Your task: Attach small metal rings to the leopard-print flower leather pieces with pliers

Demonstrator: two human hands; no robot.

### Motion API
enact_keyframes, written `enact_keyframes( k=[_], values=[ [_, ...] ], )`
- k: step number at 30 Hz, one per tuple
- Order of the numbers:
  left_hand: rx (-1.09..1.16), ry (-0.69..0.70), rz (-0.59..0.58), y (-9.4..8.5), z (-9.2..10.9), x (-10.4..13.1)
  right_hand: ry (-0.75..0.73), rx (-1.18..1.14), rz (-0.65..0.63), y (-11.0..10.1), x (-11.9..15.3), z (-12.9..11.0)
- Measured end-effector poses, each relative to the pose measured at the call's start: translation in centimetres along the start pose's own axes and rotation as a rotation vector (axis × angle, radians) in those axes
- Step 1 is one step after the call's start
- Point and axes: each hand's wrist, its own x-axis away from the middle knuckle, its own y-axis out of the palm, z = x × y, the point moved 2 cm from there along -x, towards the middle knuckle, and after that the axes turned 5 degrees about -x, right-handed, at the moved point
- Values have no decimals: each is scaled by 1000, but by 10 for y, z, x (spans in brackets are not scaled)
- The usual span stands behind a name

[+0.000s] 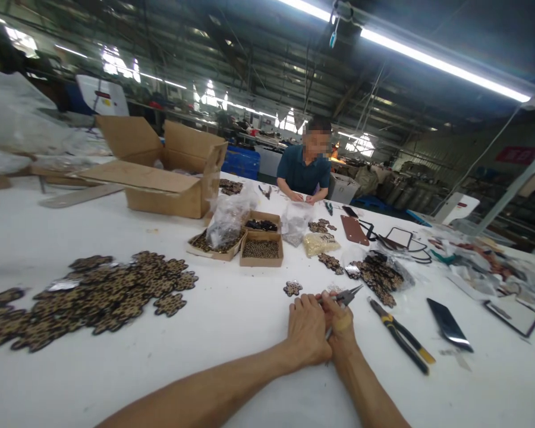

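Observation:
My right hand (342,330) is wrapped round a pair of pointed pliers (350,295), whose grey jaws stick out past the fingers to the upper right. Pressed against it, my left hand (307,330) is closed with its fingers curled, and what it holds is hidden. A single flower-shaped patterned piece (293,288) lies on the white table (232,333) just beyond my left fingers. To the right of my hands rest pliers with yellow and black handles (401,334).
A spread pile of patterned flower pieces (111,297) covers the left side. Small boxes of metal bits (261,260) and a large open carton (164,199) stand farther back. A phone (449,324) lies at right. Across the table, a co-worker (304,163) leans over the far edge.

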Motion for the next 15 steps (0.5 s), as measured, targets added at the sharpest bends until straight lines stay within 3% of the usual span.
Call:
enact_keyframes(
  k=[5, 15],
  values=[
    [-18, 9, -4, 3, 0, 0, 104, -103, 51, -1, 1, 1],
    [17, -6, 21, 7, -3, 0, 131, -178, 107, 4, 1, 1]
  ],
)
